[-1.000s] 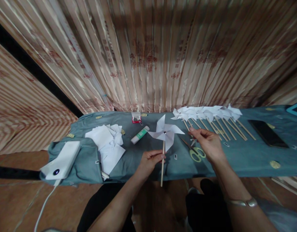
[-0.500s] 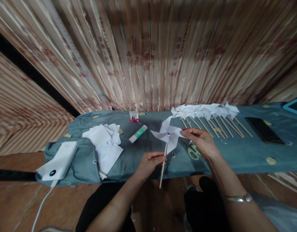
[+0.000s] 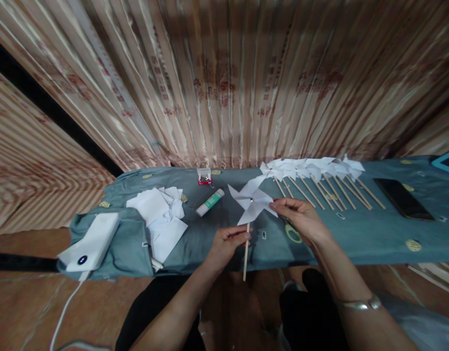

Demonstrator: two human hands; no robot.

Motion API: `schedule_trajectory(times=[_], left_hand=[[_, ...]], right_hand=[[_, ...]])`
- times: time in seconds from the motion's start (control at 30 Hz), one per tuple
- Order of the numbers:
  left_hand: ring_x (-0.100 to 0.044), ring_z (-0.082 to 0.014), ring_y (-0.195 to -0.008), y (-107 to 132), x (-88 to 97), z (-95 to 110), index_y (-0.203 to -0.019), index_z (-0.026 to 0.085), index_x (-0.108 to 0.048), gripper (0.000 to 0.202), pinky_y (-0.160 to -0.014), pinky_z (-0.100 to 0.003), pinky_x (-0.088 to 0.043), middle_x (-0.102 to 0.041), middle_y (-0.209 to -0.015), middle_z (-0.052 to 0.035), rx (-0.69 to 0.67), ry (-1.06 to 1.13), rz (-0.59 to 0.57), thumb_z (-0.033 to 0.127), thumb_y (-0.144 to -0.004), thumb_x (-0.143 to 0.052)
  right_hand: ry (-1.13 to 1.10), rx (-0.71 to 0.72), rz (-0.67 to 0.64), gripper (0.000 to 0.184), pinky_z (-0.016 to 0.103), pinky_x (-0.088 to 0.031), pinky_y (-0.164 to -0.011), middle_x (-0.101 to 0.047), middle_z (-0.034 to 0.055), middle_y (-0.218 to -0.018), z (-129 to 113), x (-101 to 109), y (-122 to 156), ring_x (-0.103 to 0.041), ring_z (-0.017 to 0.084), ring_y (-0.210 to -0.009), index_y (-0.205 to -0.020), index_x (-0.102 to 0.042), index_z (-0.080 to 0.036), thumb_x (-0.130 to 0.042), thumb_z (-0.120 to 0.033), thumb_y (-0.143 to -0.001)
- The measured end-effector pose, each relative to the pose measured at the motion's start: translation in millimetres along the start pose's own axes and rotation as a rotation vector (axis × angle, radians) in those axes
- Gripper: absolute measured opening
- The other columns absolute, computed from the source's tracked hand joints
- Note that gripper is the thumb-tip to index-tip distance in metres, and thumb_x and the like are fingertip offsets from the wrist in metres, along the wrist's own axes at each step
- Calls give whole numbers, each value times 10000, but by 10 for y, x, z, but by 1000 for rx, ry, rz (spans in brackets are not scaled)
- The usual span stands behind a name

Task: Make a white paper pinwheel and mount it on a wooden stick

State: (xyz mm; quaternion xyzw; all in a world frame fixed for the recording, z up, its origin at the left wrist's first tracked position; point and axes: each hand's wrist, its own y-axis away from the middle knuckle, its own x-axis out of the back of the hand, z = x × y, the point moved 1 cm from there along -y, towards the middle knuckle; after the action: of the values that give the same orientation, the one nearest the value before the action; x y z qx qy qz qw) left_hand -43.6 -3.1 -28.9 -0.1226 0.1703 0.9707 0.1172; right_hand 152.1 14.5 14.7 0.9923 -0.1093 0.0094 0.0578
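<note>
A white paper pinwheel (image 3: 252, 199) on a thin wooden stick is held up over the front of the table, with a small metal pin at its centre. My left hand (image 3: 227, 246) pinches the stick a little below the paper blades; the lower end of the stick hangs past the table edge. The fingers of my right hand (image 3: 295, 214) are closed at the tip of the right-hand blade. Beneath my right hand lie scissors with green handles (image 3: 293, 234), partly hidden by it.
Several finished pinwheels (image 3: 312, 169) lie in a row at the back. A phone (image 3: 403, 199) rests at right. A glue stick (image 3: 210, 203), a red box of pins (image 3: 204, 177), paper sheets (image 3: 158, 214) and a white device with a cable (image 3: 94, 241) are at left.
The pinwheel's blades have turned a little on the pin, and its stick stands more upright. My right hand has shifted slightly downward with the blade; my left hand keeps its hold.
</note>
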Motion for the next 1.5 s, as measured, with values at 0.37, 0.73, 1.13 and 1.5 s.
schedule_trajectory(times=[0.37,0.73,1.13,1.5], left_hand=[[-664,-182,-636,-65,56,-81,-831,165,-788,427,-671,-299,-534,-762,-773,-72,-52,-47,22,467,-535,-850],[-673,-186,-661,-43,48,-48,-837,170,-788,418,-703,-305,-547,-765,-784,-60,-61,-41,35,463,-545,-846],[-660,-180,-641,-65,67,-83,-822,151,-782,418,-684,-304,-540,-747,-721,-47,-71,-29,42,450,-538,-851],[-628,-135,-610,-8,23,-52,-790,158,-789,395,-666,-263,-511,-752,-759,-59,19,33,-31,431,-515,-865]], right_hand=[[-6,-58,-92,407,258,-414,-577,-678,6,-649,-15,-96,78,-534,125,-573,-576,-707,-210,-864,-558,-436],[-122,-157,-203,334,251,-433,-609,-698,-17,-638,16,-214,124,-565,113,-583,-619,-739,-206,-896,-440,-439],[6,-128,-292,399,278,-435,-636,-690,9,-643,100,-319,135,-573,134,-607,-638,-722,-172,-840,-530,-509],[218,151,215,458,276,-437,-606,-701,31,-694,58,142,-41,-590,166,-650,-747,-733,-183,-767,-608,-581]])
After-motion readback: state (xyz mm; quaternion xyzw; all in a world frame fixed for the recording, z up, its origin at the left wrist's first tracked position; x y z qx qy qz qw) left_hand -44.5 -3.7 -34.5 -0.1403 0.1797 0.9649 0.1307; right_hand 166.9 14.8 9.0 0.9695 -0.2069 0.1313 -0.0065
